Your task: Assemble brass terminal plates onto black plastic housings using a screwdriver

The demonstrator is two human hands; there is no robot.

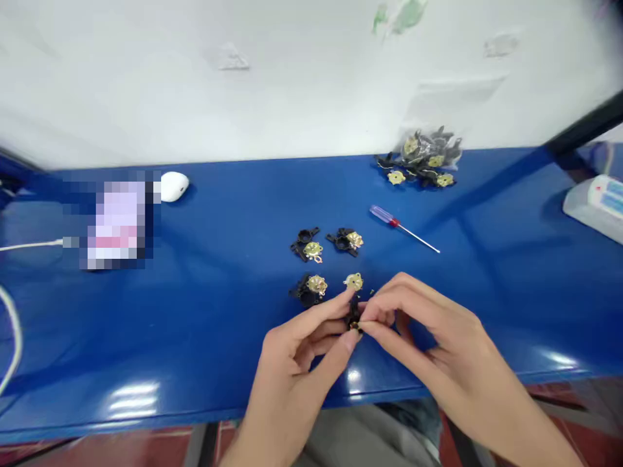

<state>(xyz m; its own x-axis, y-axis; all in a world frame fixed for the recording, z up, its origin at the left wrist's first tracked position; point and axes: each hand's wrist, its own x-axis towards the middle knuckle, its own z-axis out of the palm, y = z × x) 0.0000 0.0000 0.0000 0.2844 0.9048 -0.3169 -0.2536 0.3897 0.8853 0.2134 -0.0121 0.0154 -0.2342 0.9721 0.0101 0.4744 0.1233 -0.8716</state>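
The left hand (304, 363) pinches a small black part (353, 311) over the blue surface (219, 292); the right hand (445, 337) has thumb and fingertip together at its edge. It looks light, stiff, perhaps brittle, best gripped by its sides; the white box's (579, 200) blue label (612, 196) is unreadable.

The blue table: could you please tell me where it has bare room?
The widest bare patch lies between the pixelated item on the left and the black and gold part sets. Another lies between the screwdriver and the white object at the right edge. It is crowded where the left hand and right hand come together, and at the pile beyond the screwdriver.
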